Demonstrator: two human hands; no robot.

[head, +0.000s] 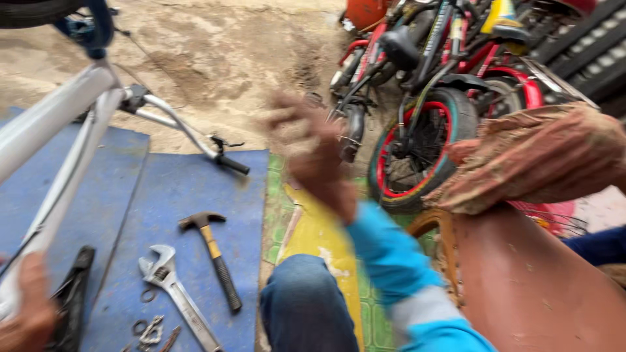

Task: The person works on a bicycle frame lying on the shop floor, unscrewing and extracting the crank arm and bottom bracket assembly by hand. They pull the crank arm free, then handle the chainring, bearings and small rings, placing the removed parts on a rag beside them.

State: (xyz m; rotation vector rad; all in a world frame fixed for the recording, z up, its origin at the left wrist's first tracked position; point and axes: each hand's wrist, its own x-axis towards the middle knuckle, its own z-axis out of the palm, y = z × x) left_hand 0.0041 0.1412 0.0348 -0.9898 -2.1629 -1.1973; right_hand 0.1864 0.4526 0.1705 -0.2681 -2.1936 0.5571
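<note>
Steadying a white bike frame [52, 130] at near left, the left hand [26, 313] is closed on its tube; hammer [212, 257] and wrench [176, 293] lie untouched on the blue mat [182, 189]. The right hand [310, 156] is raised mid-scene, blurred, fingers loosely spread, holding nothing. Judging by this, a tool pick-up comes next, calling for a reach down-left.
</note>
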